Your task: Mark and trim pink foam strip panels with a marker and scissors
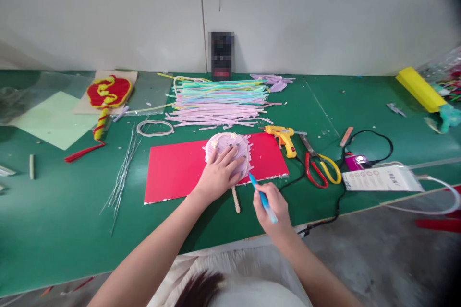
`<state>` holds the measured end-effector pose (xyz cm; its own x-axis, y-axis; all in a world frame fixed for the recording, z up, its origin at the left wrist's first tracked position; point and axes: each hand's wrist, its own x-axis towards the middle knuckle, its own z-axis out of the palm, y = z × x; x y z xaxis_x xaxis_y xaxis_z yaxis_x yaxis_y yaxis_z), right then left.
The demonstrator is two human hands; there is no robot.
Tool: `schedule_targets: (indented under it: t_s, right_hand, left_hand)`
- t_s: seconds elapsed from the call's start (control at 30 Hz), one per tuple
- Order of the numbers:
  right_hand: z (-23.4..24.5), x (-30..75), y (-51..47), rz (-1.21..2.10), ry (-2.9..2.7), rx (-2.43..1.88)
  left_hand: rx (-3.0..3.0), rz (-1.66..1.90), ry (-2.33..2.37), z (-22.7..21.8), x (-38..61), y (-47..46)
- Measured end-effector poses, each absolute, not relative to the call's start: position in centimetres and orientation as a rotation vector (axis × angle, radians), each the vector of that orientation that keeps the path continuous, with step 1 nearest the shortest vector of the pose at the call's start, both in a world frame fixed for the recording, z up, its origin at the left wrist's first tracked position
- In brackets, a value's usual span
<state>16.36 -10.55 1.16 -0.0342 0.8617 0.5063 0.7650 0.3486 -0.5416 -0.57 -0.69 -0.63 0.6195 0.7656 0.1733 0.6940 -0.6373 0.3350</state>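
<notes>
A round lilac hand fan (223, 141) with a thin cream handle (236, 200) lies on a red board (175, 167). Strips stick out unevenly past its right edge, and small cream shapes sit near its top. My left hand (220, 171) rests flat on the fan with fingers outstretched, covering much of its middle. A blue pen (263, 197) is gripped in my right hand (272, 208), its tip at the fan's lower right edge; whether it touches the strips I cannot tell.
Behind the board lies a pile of pastel pipe cleaners (219, 100). To the right are a yellow glue gun (283, 138), scissors (317, 160) and a power strip (382, 180) with cables. On the left are wires (124, 172) and a red-yellow fan (109, 92).
</notes>
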Motion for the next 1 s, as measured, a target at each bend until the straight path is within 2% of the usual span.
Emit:
schedule_targets:
  t_s: [0.3, 0.6, 0.83, 1.0]
  right_hand:
    - [0.2, 17.4, -6.8, 0.430, -1.490, -1.574]
    - [0.1, 16.9, -6.4, 0.438, -1.551, -1.551]
    - [1.1, 16.8, -8.3, 0.310, -1.755, -1.465]
    - [0.8, 16.9, -7.6, 0.370, -1.607, -1.540]
  left_hand:
    - [2.615, 0.460, 1.197, -0.7, -0.6, -0.7]
    - [2.609, 0.435, 1.192, -0.7, -0.7, -0.6]
    - [2.607, 0.435, 1.182, -0.7, -0.6, -0.6]
    - [2.608, 0.430, 1.184, -0.6, -0.7, -0.6]
